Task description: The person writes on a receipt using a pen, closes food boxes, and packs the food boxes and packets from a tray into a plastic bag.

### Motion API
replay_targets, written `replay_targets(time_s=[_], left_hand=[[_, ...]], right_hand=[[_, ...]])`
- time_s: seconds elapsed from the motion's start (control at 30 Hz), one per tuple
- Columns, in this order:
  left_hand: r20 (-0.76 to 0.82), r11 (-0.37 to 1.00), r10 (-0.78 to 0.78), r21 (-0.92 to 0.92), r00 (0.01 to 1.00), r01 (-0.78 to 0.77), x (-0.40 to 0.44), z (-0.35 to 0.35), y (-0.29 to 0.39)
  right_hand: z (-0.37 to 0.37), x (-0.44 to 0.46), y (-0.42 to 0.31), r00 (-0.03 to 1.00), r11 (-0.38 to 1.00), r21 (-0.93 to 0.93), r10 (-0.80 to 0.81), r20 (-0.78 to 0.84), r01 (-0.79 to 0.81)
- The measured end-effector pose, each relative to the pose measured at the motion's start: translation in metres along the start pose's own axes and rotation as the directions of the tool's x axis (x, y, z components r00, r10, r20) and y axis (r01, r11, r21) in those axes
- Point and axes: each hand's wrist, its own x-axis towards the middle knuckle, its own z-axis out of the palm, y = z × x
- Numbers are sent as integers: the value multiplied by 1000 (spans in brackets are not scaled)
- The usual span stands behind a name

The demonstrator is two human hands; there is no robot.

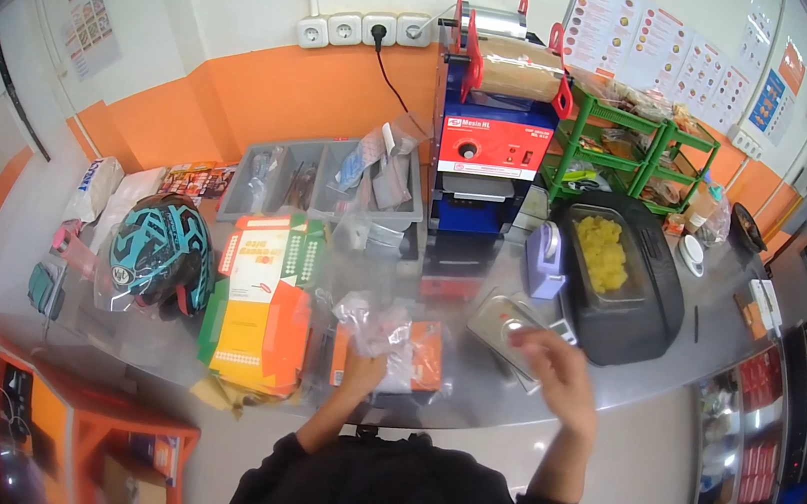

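My left hand (363, 376) grips a crumpled clear plastic bag (371, 323) at the table's front edge. Beneath the bag lies an orange and white box or pack (423, 355), partly covered by clear plastic. My right hand (560, 374) hovers at the front right of a small kitchen scale (499, 322), its fingers stretched toward the plate and slightly blurred. Nothing I can make out is in that hand. Beyond the scale stands a lilac tape dispenser (545, 261). A clear tray of yellow chunks (600, 256) rests on a black tray (652, 318) to the right.
A red and blue cup sealer (493, 144) stands at the back. Left are flat printed cartons (261, 305), a teal and black helmet (160, 252) and a grey divided bin (280, 151) with packaging. Green racks (603, 146) hold bags behind the black tray.
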Motion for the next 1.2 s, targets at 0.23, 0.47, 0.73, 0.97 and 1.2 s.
replay_targets(time_s=[0.23,0.47,0.73,0.97,1.2], left_hand=[[24,850,437,-339,899,-404,36,-121,76],[181,298,949,-246,259,-922,81,-197,180],[-95,727,672,-103,734,-679,113,-223,164],[259,260,723,757,640,-600,139,-261,180],[446,856,304,259,842,-446,146,-234,217]], right_hand=[[79,-23,113,757,345,741,567,324,-576],[153,36,35,828,-306,799,52,558,-519],[178,61,29,943,-258,908,-52,329,-331],[175,107,31,651,631,294,-459,-605,718],[130,114,44,429,404,-162,-885,182,900]])
